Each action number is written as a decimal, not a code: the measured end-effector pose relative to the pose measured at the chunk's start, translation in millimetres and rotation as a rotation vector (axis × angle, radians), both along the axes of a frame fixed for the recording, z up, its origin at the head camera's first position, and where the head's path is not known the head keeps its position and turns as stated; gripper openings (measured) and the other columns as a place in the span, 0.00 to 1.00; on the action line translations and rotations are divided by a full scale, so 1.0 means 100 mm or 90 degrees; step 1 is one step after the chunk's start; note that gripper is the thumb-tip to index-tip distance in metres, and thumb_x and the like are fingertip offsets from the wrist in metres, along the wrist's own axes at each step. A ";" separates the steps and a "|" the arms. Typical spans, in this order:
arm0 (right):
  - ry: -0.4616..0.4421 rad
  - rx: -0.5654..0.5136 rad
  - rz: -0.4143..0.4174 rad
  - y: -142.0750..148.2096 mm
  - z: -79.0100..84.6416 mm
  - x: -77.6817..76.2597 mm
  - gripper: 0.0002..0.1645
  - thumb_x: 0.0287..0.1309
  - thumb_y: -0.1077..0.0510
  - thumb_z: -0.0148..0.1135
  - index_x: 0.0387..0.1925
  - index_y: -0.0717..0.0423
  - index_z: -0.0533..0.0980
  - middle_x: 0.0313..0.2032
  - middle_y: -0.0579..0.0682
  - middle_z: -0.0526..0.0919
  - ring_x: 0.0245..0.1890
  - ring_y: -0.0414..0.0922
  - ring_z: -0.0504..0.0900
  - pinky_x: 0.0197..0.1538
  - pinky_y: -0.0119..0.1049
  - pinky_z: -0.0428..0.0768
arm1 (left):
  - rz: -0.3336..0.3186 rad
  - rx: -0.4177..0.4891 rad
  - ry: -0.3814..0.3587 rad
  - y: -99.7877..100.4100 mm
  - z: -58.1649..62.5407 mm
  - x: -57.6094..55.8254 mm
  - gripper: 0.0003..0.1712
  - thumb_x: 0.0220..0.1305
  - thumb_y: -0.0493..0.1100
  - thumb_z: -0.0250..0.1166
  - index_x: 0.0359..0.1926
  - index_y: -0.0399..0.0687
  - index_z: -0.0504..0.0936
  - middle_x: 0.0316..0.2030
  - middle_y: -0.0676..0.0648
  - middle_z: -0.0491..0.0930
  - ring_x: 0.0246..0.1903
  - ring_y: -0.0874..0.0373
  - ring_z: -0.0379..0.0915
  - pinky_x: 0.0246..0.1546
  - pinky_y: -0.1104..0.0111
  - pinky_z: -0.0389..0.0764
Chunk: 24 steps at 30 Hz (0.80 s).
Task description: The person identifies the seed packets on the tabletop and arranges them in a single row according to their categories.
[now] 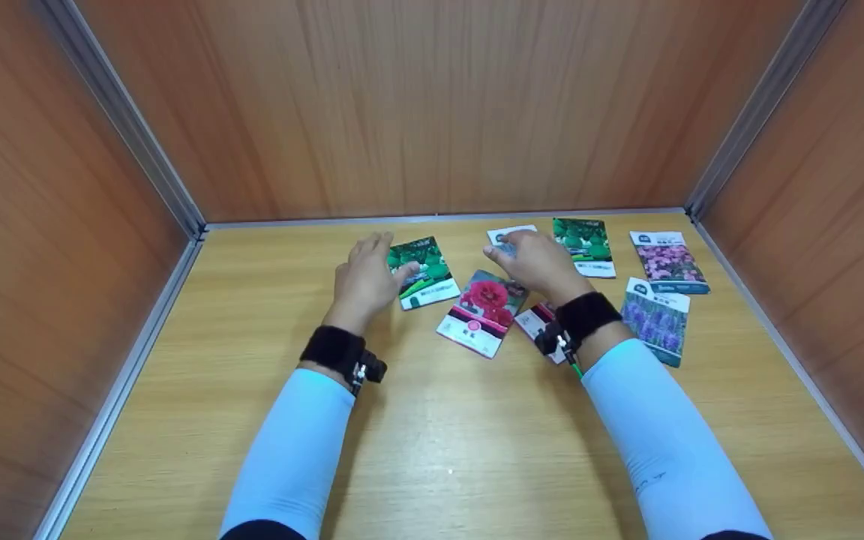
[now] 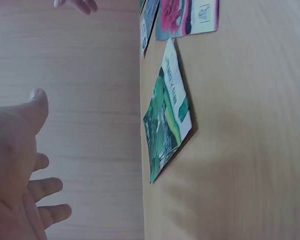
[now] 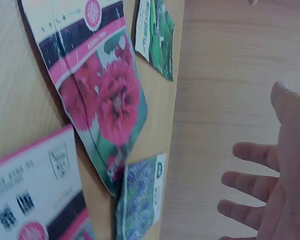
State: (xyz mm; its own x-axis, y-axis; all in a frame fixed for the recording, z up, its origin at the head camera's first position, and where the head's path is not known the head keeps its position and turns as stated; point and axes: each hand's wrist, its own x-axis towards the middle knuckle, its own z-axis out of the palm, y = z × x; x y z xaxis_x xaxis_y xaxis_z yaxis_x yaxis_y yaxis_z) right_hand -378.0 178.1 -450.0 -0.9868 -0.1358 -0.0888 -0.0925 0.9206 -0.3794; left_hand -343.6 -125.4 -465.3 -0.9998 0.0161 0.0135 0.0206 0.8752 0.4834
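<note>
My left hand (image 1: 368, 277) hovers by the left edge of a green seed packet (image 1: 426, 277), its fingers spread and holding nothing. That packet (image 2: 167, 110) lies flat on the table in the left wrist view, apart from the hand. Farther right, my right hand (image 1: 541, 262) is held above several packets, fingers extended and loosely parted (image 3: 255, 182). It partly covers a blue-flower packet (image 1: 511, 232) in the head view. A red-flower seed packet (image 1: 483, 311) lies between the hands. Beneath the right wrist, another packet with a pink stripe (image 1: 531, 321) is half hidden.
At the back right lies a second green packet (image 1: 586, 244). Farther right, a pink-flower packet (image 1: 670, 264) lies behind a purple-flower packet (image 1: 655, 326), their edges meeting in view. Wooden panels (image 1: 439, 112) enclose the table (image 1: 252, 315) at the back and both sides.
</note>
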 end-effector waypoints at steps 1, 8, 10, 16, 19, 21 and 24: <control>-0.008 -0.006 -0.002 -0.01 -0.02 0.01 0.50 0.80 0.19 0.51 0.84 0.46 0.73 0.83 0.57 0.75 0.85 0.64 0.70 0.85 0.69 0.71 | -0.009 -0.002 0.001 0.02 -0.04 0.01 0.50 0.82 0.71 0.63 0.92 0.55 0.60 0.92 0.42 0.55 0.92 0.39 0.48 0.88 0.32 0.58; -0.052 -0.052 0.000 -0.13 -0.16 0.07 0.49 0.78 0.18 0.54 0.81 0.45 0.76 0.82 0.55 0.76 0.84 0.61 0.72 0.81 0.67 0.76 | -0.033 0.007 -0.006 0.17 -0.35 0.05 0.40 0.79 0.60 0.73 0.82 0.49 0.77 0.91 0.43 0.57 0.92 0.40 0.48 0.88 0.33 0.59; -0.054 -0.065 0.006 -0.17 -0.20 0.09 0.48 0.78 0.20 0.56 0.80 0.46 0.77 0.81 0.55 0.77 0.82 0.60 0.74 0.79 0.65 0.80 | -0.027 0.017 -0.011 0.19 -0.42 0.05 0.39 0.78 0.58 0.75 0.82 0.49 0.78 0.91 0.43 0.57 0.92 0.39 0.48 0.88 0.33 0.59; -0.030 -0.082 0.027 -0.28 -0.34 0.17 0.37 0.82 0.31 0.64 0.76 0.49 0.81 0.76 0.56 0.82 0.81 0.59 0.76 0.80 0.61 0.80 | -0.028 0.024 -0.030 0.21 -0.58 0.03 0.43 0.80 0.55 0.74 0.88 0.56 0.69 0.88 0.45 0.65 0.89 0.42 0.58 0.88 0.37 0.63; -0.015 -0.074 0.042 -0.32 -0.42 0.19 0.33 0.82 0.36 0.67 0.74 0.51 0.83 0.74 0.56 0.84 0.81 0.59 0.76 0.82 0.61 0.77 | -0.044 0.000 -0.042 0.21 -0.62 0.03 0.43 0.80 0.55 0.75 0.88 0.56 0.69 0.87 0.45 0.69 0.87 0.42 0.63 0.87 0.38 0.66; -0.009 -0.075 0.047 -0.34 -0.47 0.20 0.31 0.81 0.38 0.68 0.72 0.51 0.84 0.73 0.56 0.85 0.80 0.59 0.78 0.82 0.60 0.78 | -0.057 -0.028 -0.054 0.22 -0.64 0.03 0.43 0.80 0.56 0.74 0.87 0.54 0.70 0.86 0.44 0.69 0.87 0.42 0.64 0.86 0.37 0.66; 0.000 -0.089 0.047 -0.36 -0.52 0.19 0.29 0.80 0.40 0.70 0.71 0.51 0.85 0.73 0.56 0.85 0.80 0.58 0.78 0.82 0.59 0.78 | -0.066 -0.064 -0.071 0.23 -0.63 0.05 0.42 0.81 0.57 0.72 0.87 0.52 0.70 0.86 0.44 0.69 0.87 0.42 0.64 0.85 0.34 0.65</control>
State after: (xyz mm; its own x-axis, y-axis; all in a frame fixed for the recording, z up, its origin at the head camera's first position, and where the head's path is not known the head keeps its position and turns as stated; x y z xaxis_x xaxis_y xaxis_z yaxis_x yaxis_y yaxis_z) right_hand -358.5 141.8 -501.8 -0.9736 -0.2189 -0.0640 -0.1580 0.8499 -0.5028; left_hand -338.7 -102.0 -528.2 -0.9880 0.1141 -0.1040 0.0638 0.9152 0.3978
